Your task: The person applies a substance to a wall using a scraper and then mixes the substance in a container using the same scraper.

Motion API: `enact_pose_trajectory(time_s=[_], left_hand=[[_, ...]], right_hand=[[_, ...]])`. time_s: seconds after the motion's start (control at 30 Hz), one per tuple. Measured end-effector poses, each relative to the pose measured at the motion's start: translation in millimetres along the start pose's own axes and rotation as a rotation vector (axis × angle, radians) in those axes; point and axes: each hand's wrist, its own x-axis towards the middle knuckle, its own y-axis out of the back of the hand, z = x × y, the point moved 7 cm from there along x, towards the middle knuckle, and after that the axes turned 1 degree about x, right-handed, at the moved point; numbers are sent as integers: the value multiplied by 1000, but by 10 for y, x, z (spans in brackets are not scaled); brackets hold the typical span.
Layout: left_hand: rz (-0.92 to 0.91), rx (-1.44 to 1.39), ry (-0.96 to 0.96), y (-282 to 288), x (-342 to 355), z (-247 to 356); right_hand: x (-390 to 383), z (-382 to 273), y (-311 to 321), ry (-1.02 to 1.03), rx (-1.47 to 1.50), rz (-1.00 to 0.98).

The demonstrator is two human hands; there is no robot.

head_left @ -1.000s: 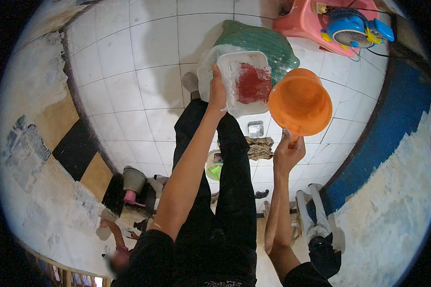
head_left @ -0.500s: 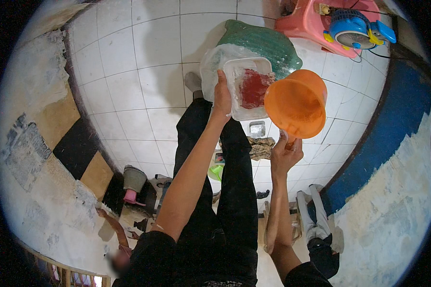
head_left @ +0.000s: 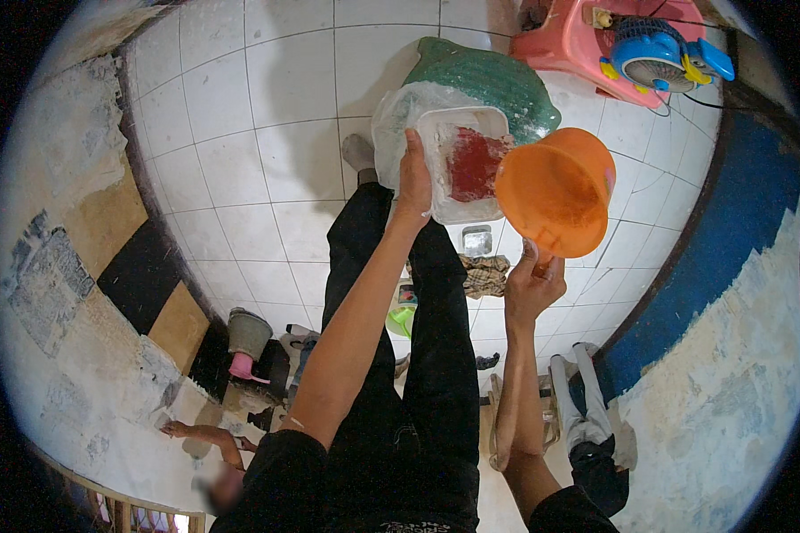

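Observation:
My left hand (head_left: 412, 178) is closed on the left side of a white plastic tub (head_left: 435, 164), whose red bottom or content (head_left: 473, 164) is streaked with white residue. My right hand (head_left: 535, 282) grips the handle of an orange plastic dipper (head_left: 556, 186), which is tilted beside the tub's right edge, slightly overlapping it from this view. A green sack (head_left: 489, 62) lies on the floor behind the tub, with translucent plastic (head_left: 391, 124) over its near part. A small metal container (head_left: 476, 240) sits on the tiles below.
A pink plastic stool (head_left: 556, 40) holds a blue fan (head_left: 653, 62). Checked cloth (head_left: 485, 275) and a green bowl (head_left: 400, 320) lie below. A bucket (head_left: 249, 330) stands by the patchy left wall (head_left: 80, 311). Another person's arm (head_left: 200, 433) reaches to that wall; white-grey trousers (head_left: 578, 391) appear lower right.
The tub and my left hand have shifted slightly down and right. The dipper's angle has changed a little. The other person's hand has moved left and down along the wall.

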Motion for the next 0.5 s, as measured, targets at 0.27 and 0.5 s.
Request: enact_pose_trajectory(time_s=[0.27, 0.5], left_hand=[[9, 12, 0, 33, 3, -39], [-2, 28, 3, 9, -27, -29]], right_hand=[[-4, -3, 6, -80, 6, -22], [-28, 39, -6, -74, 66, 4]])
